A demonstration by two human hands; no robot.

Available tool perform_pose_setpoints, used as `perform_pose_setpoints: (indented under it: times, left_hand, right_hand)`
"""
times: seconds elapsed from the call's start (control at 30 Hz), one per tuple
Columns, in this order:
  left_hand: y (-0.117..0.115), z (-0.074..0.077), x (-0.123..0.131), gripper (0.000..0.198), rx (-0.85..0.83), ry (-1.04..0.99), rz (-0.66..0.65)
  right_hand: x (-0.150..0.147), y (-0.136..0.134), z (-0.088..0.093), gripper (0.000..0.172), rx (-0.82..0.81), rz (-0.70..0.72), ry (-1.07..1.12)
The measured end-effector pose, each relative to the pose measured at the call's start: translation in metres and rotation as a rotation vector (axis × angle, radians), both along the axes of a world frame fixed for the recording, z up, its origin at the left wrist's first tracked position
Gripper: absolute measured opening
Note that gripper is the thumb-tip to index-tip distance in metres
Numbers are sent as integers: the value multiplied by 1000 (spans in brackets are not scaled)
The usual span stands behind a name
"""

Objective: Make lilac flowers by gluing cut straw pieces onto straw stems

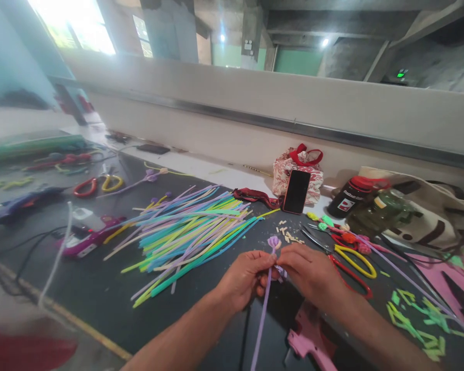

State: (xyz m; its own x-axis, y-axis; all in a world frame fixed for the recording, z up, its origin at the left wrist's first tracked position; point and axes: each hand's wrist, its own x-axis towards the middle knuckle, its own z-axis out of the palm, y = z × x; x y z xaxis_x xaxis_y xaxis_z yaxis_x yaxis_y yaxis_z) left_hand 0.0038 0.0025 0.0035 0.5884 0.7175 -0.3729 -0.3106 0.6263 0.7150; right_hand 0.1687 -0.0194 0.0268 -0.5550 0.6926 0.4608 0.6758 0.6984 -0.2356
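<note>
Between my hands is a purple pipe cleaner flower (272,242), its head upright and its long stem (261,325) running down toward me. Just under the flower head, my left hand (242,278) pinches the stem between thumb and fingers. My right hand (309,270) is closed at the same spot from the other side, its fingertips against the purple pipe cleaner; what exactly they grip is partly hidden. A bundle of loose pipe cleaners (189,232) in purple, blue, green, yellow and cream lies left of my hands. Small cream cut pieces (290,237) are scattered behind the flower.
Right of my hands lie scissors (355,260), finished flowers (350,238) and green-yellow cut pieces (413,317). A pink glue gun (309,342) is beneath my right forearm. A phone (296,191) and a black bottle (348,198) stand behind; a magenta tool (85,247) with cables lies left.
</note>
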Motion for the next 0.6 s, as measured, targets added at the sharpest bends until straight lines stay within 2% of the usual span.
perform_pose_setpoints:
  times: [0.1,0.17,0.27,0.33,0.4,0.5,0.6]
  left_hand:
    - [-1,-1,1,26,63,66,1]
    - [-2,-2,1,25,111,92,19]
    - [0,-2,1,29,163,150,42]
    - [1,0,1,28,191,191,85]
    - [1,3,0,27,211,219,124]
    - [-2,5,2,25,230,247,142]
    - [-4,5,4,22,233,275,147]
  right_hand:
    - [0,-2,2,20,20,15,-23]
    - [3,-10,7,18,15,-49,-13]
    - [13,-39,15,12,-46,-323,-21]
    - [21,-68,12,12,-192,-492,-87]
    - [26,-99,-1,18,-258,-553,-188]
    - [31,-132,-33,39,-183,-559,-273]
    - [34,-139,-56,30,-167,-598,-230]
